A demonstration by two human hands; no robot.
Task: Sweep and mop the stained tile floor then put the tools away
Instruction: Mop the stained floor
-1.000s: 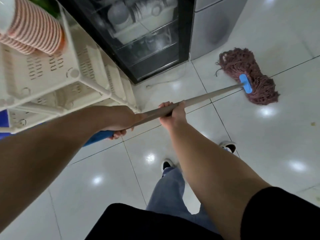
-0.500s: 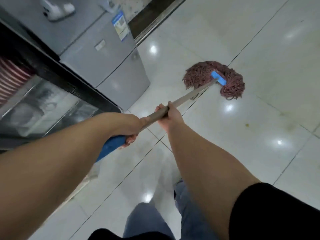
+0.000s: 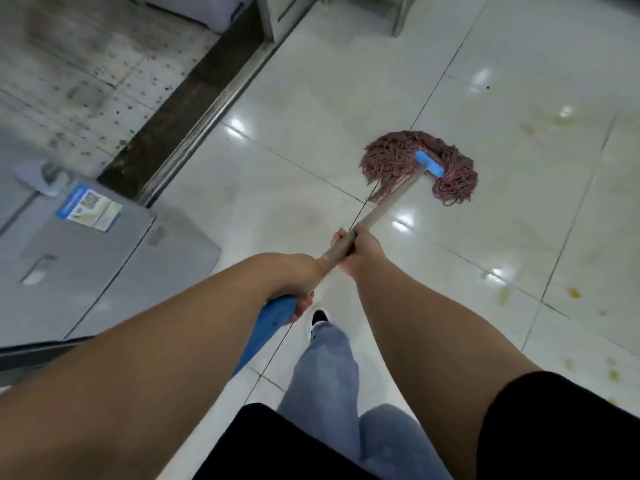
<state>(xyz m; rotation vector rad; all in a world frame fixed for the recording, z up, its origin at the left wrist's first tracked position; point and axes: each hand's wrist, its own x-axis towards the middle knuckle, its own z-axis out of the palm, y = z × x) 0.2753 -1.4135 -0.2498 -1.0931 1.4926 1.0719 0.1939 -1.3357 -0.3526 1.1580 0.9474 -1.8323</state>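
Head view, looking down along both forearms to the mop (image 3: 391,199); both arms reach forward and converge on its pole. The left hand (image 3: 298,275) is the nearer one, forearm running from the lower left corner up toward the middle, wrist bent downward; its fingers curl round the pole just where the blue grip (image 3: 266,327) begins, fingertips showing below the grip. The right hand (image 3: 360,249) sits farther up the pole, just beyond the left, forearm coming from the lower right; it grasps the pole from the right side, thumb lying over the top and fingers wrapped beneath, so that both hands are clenched on the pole and almost touching. The pole slants away to the upper right and meets a blue clamp (image 3: 429,163); the reddish string mop head (image 3: 391,157) lies spread on the tile floor (image 3: 311,98), fanned in an arc to either side of the clamp and straddling a grout line. Yellowish stains (image 3: 573,292) mark the tiles to the right, well apart from the mop head. A grey cabinet (image 3: 86,265) bearing a blue-edged label (image 3: 88,209) stands at left; beyond it a metal threshold strip (image 3: 207,123) borders a speckled floor area (image 3: 86,81). Below, jeans (image 3: 322,379) and one shoe (image 3: 318,318) are visible; black sleeves cover the upper arms.
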